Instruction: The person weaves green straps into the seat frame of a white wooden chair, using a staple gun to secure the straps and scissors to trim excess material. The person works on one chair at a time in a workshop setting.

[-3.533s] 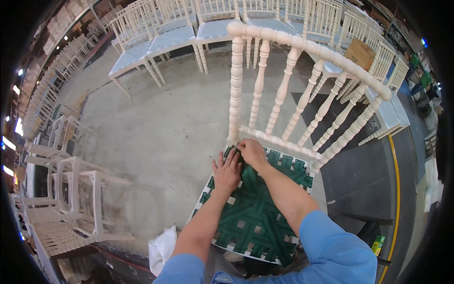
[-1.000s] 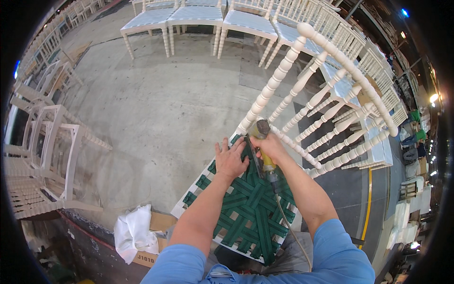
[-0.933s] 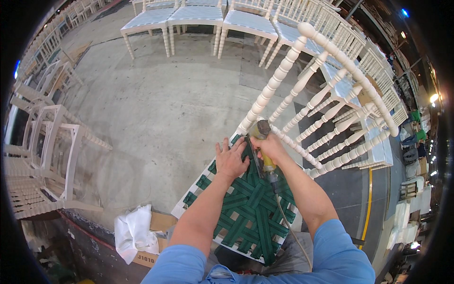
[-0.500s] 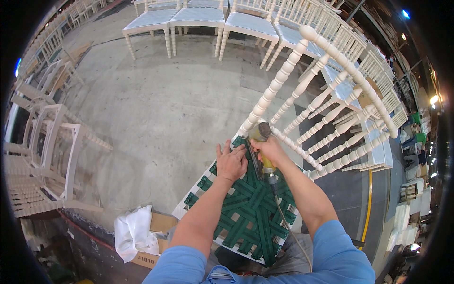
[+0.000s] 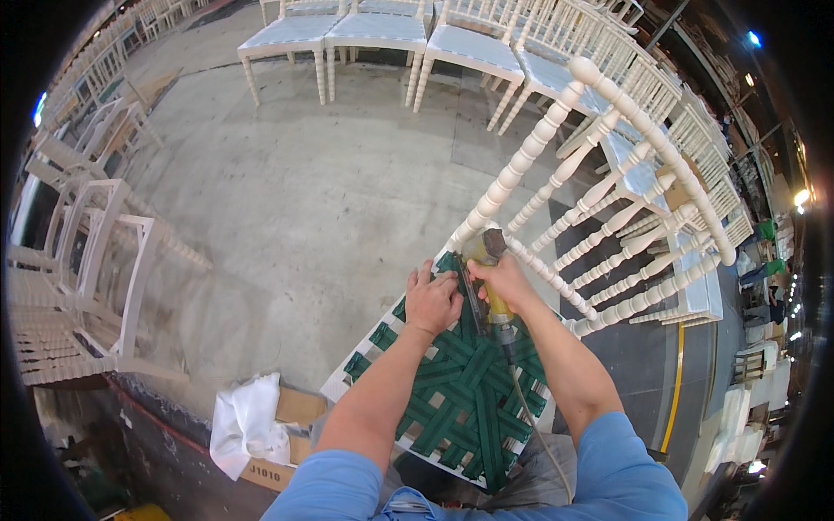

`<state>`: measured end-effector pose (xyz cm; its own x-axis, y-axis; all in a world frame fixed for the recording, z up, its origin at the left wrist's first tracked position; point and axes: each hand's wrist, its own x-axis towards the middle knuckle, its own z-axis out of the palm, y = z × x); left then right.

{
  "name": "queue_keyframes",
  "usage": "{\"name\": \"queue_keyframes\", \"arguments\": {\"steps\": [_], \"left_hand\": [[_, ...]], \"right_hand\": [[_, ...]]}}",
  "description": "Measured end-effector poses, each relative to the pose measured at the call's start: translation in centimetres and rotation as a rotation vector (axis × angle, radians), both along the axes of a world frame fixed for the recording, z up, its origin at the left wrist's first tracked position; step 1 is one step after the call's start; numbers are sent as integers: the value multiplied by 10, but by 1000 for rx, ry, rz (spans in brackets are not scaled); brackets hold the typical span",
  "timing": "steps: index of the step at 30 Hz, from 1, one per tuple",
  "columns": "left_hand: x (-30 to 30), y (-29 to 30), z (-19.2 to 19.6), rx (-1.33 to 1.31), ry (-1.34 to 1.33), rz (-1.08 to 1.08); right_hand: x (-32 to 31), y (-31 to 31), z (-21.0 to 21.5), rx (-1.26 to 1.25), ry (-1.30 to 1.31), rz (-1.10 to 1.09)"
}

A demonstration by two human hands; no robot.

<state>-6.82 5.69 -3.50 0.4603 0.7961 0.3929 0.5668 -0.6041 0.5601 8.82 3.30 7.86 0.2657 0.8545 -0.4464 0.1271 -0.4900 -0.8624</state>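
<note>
A white wooden chair [image 5: 556, 165] with turned spindles stands in front of me, its seat frame crossed with woven green webbing [image 5: 465, 395]. My left hand [image 5: 432, 300] presses flat on the webbing at the seat's far left corner, next to the back post. My right hand [image 5: 502, 280] grips a yellow and black pneumatic staple gun [image 5: 483, 273], its nose down on the webbing beside my left fingers. A thin air hose [image 5: 526, 408] trails from the gun back over the seat toward me.
Rows of finished white chairs [image 5: 382, 35] with pale seats line the far side of the concrete floor. Bare white chair frames [image 5: 95, 260] are stacked at the left. A cardboard box with a white cloth [image 5: 248, 421] sits at my lower left. A yellow floor line [image 5: 673, 382] runs on the right.
My right hand picked up the staple gun and brought it to the seat's far corner. The view swung left, so the chair now sits tilted to the right. My left hand stayed on the webbing.
</note>
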Motion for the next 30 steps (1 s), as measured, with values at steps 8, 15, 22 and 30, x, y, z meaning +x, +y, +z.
{"name": "queue_keyframes", "arguments": {"steps": [8, 15, 22, 30], "left_hand": [[-1, 2, 2, 17, 10, -1], [1, -3, 6, 25, -14, 2], [2, -3, 10, 31, -22, -9], [10, 4, 17, 31, 105, -47]], "right_hand": [[2, 1, 0, -14, -33, -19], [7, -6, -5, -30, -172, -17], [19, -19, 20, -30, -112, -34], [50, -236, 135, 35, -14, -364]]}}
